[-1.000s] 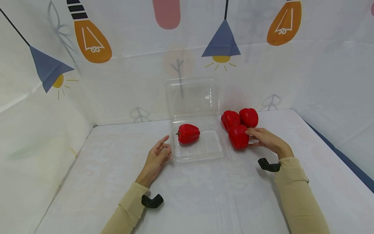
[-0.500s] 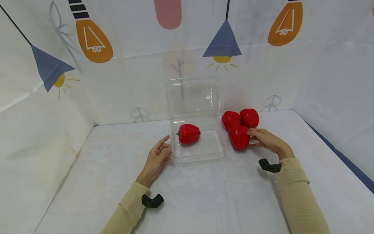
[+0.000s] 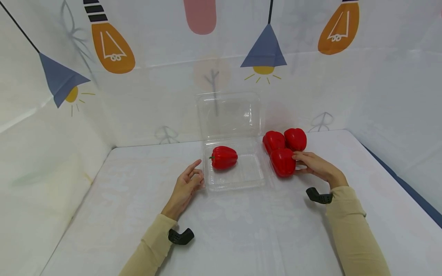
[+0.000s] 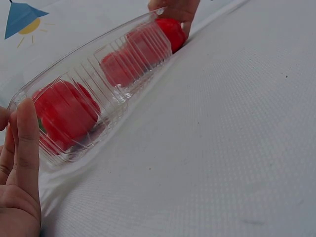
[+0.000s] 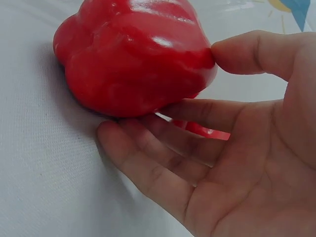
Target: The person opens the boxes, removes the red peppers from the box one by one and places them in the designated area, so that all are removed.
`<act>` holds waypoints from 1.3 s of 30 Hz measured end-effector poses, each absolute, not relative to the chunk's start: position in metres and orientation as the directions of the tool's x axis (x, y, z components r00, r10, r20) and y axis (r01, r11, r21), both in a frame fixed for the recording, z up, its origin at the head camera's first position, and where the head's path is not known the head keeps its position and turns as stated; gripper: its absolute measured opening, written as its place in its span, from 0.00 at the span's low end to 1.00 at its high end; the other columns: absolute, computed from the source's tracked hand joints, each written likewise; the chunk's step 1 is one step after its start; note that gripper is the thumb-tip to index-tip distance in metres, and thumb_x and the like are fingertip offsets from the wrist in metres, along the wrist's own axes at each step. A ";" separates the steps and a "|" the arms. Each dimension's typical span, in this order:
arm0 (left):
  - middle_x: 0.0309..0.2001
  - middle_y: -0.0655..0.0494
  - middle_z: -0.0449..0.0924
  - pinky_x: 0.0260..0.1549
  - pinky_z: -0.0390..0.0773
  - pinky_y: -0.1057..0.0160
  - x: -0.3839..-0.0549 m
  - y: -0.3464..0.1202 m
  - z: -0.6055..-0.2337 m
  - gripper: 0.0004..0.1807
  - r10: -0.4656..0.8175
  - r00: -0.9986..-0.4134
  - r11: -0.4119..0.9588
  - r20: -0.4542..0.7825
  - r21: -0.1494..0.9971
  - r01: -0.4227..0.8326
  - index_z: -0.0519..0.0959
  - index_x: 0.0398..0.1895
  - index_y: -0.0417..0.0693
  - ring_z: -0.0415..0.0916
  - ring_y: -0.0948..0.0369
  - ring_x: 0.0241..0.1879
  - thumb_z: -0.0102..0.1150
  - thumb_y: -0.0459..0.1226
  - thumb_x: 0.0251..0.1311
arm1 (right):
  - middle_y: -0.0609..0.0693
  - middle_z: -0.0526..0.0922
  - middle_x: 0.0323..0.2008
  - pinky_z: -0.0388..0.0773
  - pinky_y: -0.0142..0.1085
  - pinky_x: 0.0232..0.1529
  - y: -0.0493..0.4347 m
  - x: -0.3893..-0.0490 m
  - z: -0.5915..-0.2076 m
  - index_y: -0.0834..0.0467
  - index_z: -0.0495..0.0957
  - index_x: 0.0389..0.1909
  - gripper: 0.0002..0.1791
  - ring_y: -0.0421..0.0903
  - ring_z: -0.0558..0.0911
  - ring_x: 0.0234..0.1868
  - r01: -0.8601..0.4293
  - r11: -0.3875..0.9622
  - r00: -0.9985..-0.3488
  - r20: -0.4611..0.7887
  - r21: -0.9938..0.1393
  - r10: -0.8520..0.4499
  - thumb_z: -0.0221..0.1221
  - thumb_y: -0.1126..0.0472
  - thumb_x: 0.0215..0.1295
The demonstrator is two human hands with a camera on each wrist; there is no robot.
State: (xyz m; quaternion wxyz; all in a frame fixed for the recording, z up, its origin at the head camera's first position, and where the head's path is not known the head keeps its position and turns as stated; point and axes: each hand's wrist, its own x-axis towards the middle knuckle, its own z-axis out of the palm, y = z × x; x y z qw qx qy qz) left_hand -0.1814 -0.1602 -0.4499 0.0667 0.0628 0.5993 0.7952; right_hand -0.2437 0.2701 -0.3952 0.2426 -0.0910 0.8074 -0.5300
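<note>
A red bell pepper [image 3: 224, 157] with a green stem lies on its side in the clear plastic clamshell box [image 3: 246, 183], whose lid [image 3: 228, 115] stands raised behind it. My left hand [image 3: 183, 191] is at the box's left wall, fingers extended; in the left wrist view the fingers [image 4: 27, 148] touch or nearly touch that wall. Right of the box, my right hand [image 3: 315, 166] holds the near end of another red bell pepper [image 5: 133, 59], thumb on one side and fingers under the other. That pepper rests on the table.
Two more red bell peppers, a left one [image 3: 274, 141] and a right one [image 3: 295, 139], sit behind the held one, close against it. The white-covered table [image 3: 235, 230] meets a printed cloth backdrop [image 3: 155, 96] at the back.
The whole head view has shifted very slightly. Both hands, the box and the peppers keep their places relative to one another.
</note>
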 end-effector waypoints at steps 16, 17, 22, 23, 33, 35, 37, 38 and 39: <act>0.38 0.60 0.72 0.32 0.81 0.72 -0.182 -0.162 -0.454 0.36 0.207 -0.974 -0.286 0.086 0.958 0.024 0.51 0.73 0.43 0.72 0.69 0.32 0.54 0.31 0.63 | 0.68 0.54 0.69 0.71 0.53 0.61 0.272 -0.241 -0.395 0.67 0.46 0.71 0.37 0.65 0.59 0.67 0.069 0.498 -0.879 -0.289 -0.864 -0.379 0.44 0.48 0.72; 0.38 0.60 0.72 0.32 0.81 0.72 -0.182 -0.163 -0.454 0.36 0.210 -0.974 -0.291 0.084 0.956 0.020 0.51 0.73 0.43 0.72 0.69 0.32 0.54 0.31 0.63 | 0.68 0.54 0.69 0.71 0.53 0.61 0.273 -0.241 -0.394 0.67 0.47 0.71 0.37 0.65 0.59 0.67 0.066 0.503 -0.881 -0.287 -0.862 -0.377 0.44 0.48 0.72; 0.37 0.61 0.71 0.33 0.81 0.72 -0.182 -0.163 -0.452 0.36 0.205 -0.978 -0.303 0.037 0.953 -0.028 0.52 0.73 0.51 0.72 0.68 0.31 0.53 0.30 0.64 | 0.67 0.56 0.68 0.72 0.53 0.59 0.273 -0.240 -0.392 0.65 0.48 0.72 0.37 0.64 0.62 0.65 0.028 0.514 -0.890 -0.256 -0.857 -0.377 0.46 0.49 0.71; 0.37 0.61 0.71 0.34 0.82 0.72 -0.182 -0.163 -0.452 0.36 0.206 -0.978 -0.305 0.035 0.952 -0.030 0.51 0.73 0.52 0.72 0.68 0.31 0.52 0.29 0.64 | 0.67 0.56 0.68 0.73 0.53 0.59 0.273 -0.239 -0.392 0.65 0.49 0.72 0.36 0.64 0.62 0.65 0.020 0.512 -0.892 -0.247 -0.859 -0.379 0.47 0.49 0.71; 0.36 0.60 0.70 0.32 0.82 0.71 -0.182 -0.162 -0.450 0.36 0.208 -0.977 -0.329 0.036 0.944 -0.036 0.51 0.73 0.48 0.72 0.68 0.30 0.51 0.26 0.64 | 0.64 0.59 0.68 0.74 0.54 0.57 0.273 -0.237 -0.384 0.60 0.54 0.71 0.33 0.63 0.66 0.63 -0.027 0.535 -0.935 -0.167 -0.845 -0.311 0.49 0.50 0.70; 0.36 0.60 0.70 0.32 0.82 0.72 -0.182 -0.162 -0.450 0.36 0.202 -0.979 -0.328 0.029 0.944 -0.040 0.52 0.73 0.49 0.72 0.68 0.30 0.51 0.27 0.63 | 0.64 0.60 0.67 0.74 0.54 0.58 0.274 -0.238 -0.382 0.59 0.55 0.71 0.32 0.62 0.67 0.62 -0.030 0.547 -0.948 -0.150 -0.837 -0.281 0.48 0.49 0.71; 0.36 0.60 0.70 0.32 0.82 0.72 -0.182 -0.161 -0.450 0.35 0.195 -0.981 -0.326 0.025 0.944 -0.041 0.54 0.73 0.50 0.71 0.68 0.30 0.51 0.26 0.63 | 0.64 0.62 0.66 0.73 0.54 0.58 0.274 -0.237 -0.379 0.59 0.55 0.70 0.32 0.62 0.68 0.62 -0.029 0.554 -0.957 -0.137 -0.832 -0.256 0.47 0.48 0.71; 0.36 0.60 0.70 0.31 0.82 0.72 -0.182 -0.161 -0.450 0.35 0.192 -0.981 -0.325 0.023 0.945 -0.041 0.54 0.72 0.51 0.71 0.68 0.29 0.50 0.26 0.63 | 0.64 0.63 0.65 0.74 0.54 0.58 0.273 -0.237 -0.378 0.59 0.55 0.70 0.32 0.61 0.68 0.61 -0.027 0.555 -0.960 -0.133 -0.831 -0.246 0.47 0.48 0.71; 0.36 0.61 0.70 0.31 0.82 0.72 -0.182 -0.161 -0.450 0.35 0.190 -0.981 -0.324 0.023 0.945 -0.040 0.54 0.72 0.51 0.71 0.68 0.29 0.50 0.26 0.63 | 0.63 0.63 0.65 0.74 0.53 0.58 0.273 -0.236 -0.376 0.58 0.56 0.70 0.32 0.60 0.68 0.61 -0.026 0.555 -0.963 -0.127 -0.831 -0.236 0.47 0.47 0.71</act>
